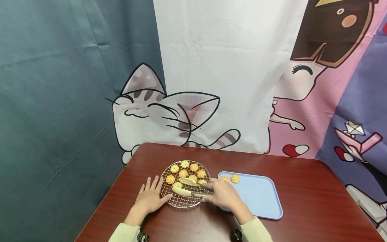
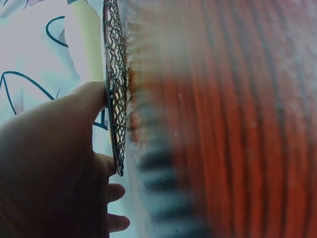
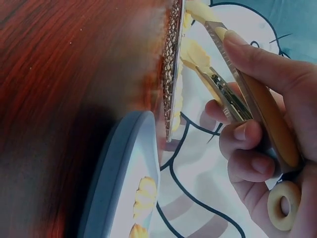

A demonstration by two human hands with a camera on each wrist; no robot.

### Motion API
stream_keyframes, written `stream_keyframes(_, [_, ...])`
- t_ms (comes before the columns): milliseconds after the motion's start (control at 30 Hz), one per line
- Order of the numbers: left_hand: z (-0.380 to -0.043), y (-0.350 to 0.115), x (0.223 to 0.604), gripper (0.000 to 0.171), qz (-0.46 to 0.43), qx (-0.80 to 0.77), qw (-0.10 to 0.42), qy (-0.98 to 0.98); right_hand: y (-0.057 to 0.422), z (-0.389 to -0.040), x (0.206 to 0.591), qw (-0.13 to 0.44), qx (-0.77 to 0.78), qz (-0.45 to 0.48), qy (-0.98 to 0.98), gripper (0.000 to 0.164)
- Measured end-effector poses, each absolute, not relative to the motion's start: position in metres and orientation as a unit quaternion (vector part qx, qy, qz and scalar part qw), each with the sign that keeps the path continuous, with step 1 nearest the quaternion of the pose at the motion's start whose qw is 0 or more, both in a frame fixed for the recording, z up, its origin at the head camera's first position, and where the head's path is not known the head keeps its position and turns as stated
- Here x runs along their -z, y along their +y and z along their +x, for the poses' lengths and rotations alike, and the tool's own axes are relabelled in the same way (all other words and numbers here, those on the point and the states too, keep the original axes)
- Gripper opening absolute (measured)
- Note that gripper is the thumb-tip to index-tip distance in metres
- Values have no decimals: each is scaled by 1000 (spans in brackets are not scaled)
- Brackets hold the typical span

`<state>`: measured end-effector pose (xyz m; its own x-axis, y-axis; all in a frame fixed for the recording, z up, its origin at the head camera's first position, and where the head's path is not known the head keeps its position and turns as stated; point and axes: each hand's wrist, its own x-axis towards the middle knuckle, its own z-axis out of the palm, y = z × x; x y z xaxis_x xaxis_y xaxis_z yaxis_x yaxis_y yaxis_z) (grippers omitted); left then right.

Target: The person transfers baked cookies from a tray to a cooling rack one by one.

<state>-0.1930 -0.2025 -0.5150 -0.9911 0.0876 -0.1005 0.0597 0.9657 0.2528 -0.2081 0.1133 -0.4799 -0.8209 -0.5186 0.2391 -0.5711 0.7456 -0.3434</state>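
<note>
A round wire rack (image 1: pixel 181 203) holds several swirled yellow cookies (image 1: pixel 170 179). My left hand (image 1: pixel 149 199) lies beside it with the fingers spread, its thumb and fingertips at the rim. In the left wrist view the thumb of the left hand (image 2: pixel 54 148) touches the rack (image 2: pixel 119 99). My right hand (image 1: pixel 224 193) grips tongs (image 1: pixel 181 191) with cream tips over the rack. One cookie (image 1: pixel 177 185) shows between the parted tips; whether they touch it I cannot tell. In the right wrist view, fingers wrap the handle of the tongs (image 3: pixel 272 111).
To the right of the rack lies a light blue tray (image 1: pixel 261 198), partly under the right hand. Two cookies (image 1: pixel 234 178) sit at its far left corner. The brown table (image 1: pixel 308 198) reaches back to a printed curtain (image 1: pixel 229 67).
</note>
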Motion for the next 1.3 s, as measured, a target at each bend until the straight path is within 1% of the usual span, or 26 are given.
stream_keyframes(300, [-194,-202,516,91,39,-125,53,990,126,-202,478,59,-213,284,-933,53])
stream_keyframes(667, [-193,-203,515,89,41,-124,51,990,155,-186,473,115,-206,267,-934,52])
stream_keyframes(867, [-192,-202,512,88,38,-125,52,990,170,-177,469,133,-202,251,-937,51])
stream_keyframes(1300, [-194,-202,512,88,39,-123,55,990,201,-161,467,130,-212,196,-948,52])
